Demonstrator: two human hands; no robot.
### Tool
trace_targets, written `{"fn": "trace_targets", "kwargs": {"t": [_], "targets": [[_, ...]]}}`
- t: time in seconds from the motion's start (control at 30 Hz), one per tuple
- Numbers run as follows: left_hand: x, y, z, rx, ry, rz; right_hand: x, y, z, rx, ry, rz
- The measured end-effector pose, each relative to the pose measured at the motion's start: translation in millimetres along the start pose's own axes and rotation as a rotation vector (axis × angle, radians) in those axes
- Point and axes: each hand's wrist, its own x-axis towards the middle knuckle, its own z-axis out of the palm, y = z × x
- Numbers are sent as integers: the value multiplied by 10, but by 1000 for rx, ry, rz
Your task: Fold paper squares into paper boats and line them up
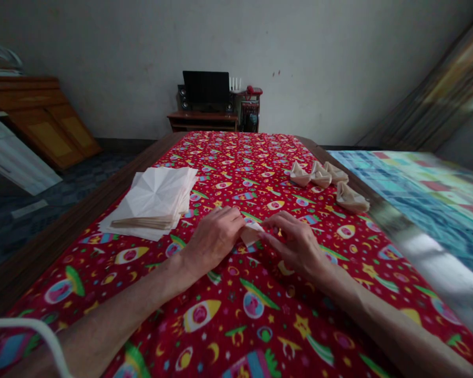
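A small folded piece of white paper (251, 234) is between my two hands, just above or on the red patterned cloth (236, 304). My left hand (216, 236) is closed on the paper's left side, its fingers curled. My right hand (295, 241) pinches the right edge with thumb and forefinger. To the left lies a stack of creased white paper sheets (157, 191), the top one showing fold lines that meet in the middle. Several folded paper shapes (321, 174) stand at the right, one of them (351, 198) nearer to me.
The cloth covers a long brown wooden table (142, 152). A monitor (207, 86) with speakers stands on a desk by the far wall, near a red telephone (254, 91). A wooden cabinet (43, 121) is at the left, a bed (410, 199) at the right. A white cable (35, 324) crosses the lower left.
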Motion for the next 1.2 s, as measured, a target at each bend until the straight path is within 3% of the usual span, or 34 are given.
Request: {"fn": "trace_targets", "kwargs": {"t": [0.13, 0.4, 0.73, 0.97, 1.2], "targets": [[-39, 34, 80, -88, 21, 10, -44, 51, 66, -146, -60, -92], [-132, 8, 269, -239, -3, -18, -127, 159, 139, -180, -149, -84], [-49, -76, 339, -540, 42, -228, -82, 83, 115, -90, -151, 144], [-34, -65, 265, -591, 10, -280, -32, 78, 129, -185, -171, 177], [20, -22, 242, -493, 10, -358, 1, 70, 175, -327, -165, 101]]}}
